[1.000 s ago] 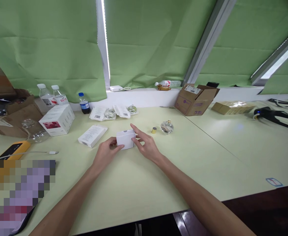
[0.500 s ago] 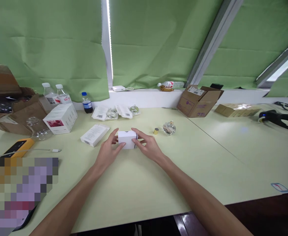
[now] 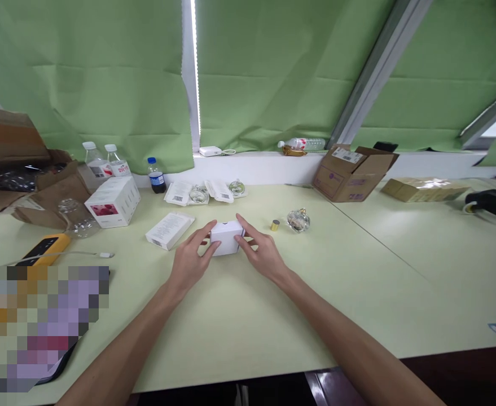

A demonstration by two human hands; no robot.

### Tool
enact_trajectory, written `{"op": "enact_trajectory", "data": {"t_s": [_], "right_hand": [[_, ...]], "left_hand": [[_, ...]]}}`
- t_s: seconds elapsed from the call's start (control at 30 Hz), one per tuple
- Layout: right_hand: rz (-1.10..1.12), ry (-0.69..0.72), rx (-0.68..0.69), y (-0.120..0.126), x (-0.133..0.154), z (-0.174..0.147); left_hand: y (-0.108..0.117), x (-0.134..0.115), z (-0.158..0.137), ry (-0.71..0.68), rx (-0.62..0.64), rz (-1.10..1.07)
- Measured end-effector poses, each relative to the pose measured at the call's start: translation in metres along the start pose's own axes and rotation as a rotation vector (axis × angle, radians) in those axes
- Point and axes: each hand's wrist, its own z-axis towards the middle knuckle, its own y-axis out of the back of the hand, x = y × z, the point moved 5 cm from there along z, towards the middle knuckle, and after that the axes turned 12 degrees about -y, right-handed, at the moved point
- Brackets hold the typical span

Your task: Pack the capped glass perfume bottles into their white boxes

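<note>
A small white box (image 3: 226,239) is held between both hands, just above or on the table; which of the two I cannot tell. My left hand (image 3: 192,254) grips its left end, thumb in front and fingers behind. On the right end my right hand (image 3: 264,251) closes in the same way. Right of them a gold cap (image 3: 275,225) stands beside a round glass perfume bottle (image 3: 299,220). To the left lies a flat white box (image 3: 170,230) with printed text.
Two blister packs with round glass items (image 3: 198,194) lie at the back, near a dark drink bottle (image 3: 157,176). An opened cardboard box (image 3: 345,179) stands back right. Left are a white carton (image 3: 114,202), a clear plastic bottle (image 3: 77,217) and an orange device (image 3: 47,248).
The whole view has shifted slightly, so things sit farther right. Both hands keep hold of the small box, and its top now shows a little more tilted.
</note>
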Motion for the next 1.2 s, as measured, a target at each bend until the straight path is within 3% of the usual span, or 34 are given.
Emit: {"op": "enact_trajectory", "data": {"t_s": [0.2, 0.57, 0.73, 0.9, 1.03, 1.2], "right_hand": [[-0.069, -0.087, 0.082, -0.011, -0.008, -0.001], [-0.065, -0.09, 0.118, -0.014, -0.002, -0.003], [-0.172, -0.117, 0.155, -0.018, -0.006, -0.004], [-0.179, -0.109, 0.152, -0.018, -0.004, -0.006], [-0.07, -0.125, 0.123, -0.016, -0.002, -0.005], [0.062, -0.152, 0.136, -0.015, -0.001, -0.003]], "left_hand": [[-0.004, 0.004, -0.001, 0.101, 0.077, 0.013], [-0.005, 0.001, -0.001, 0.065, 0.13, -0.017], [-0.008, 0.005, -0.003, 0.13, 0.151, -0.05], [-0.006, 0.004, -0.002, 0.184, 0.044, -0.183], [-0.006, 0.009, -0.001, 0.33, -0.081, -0.378], [-0.012, 0.022, -0.003, 0.548, -0.123, -0.606]]}}
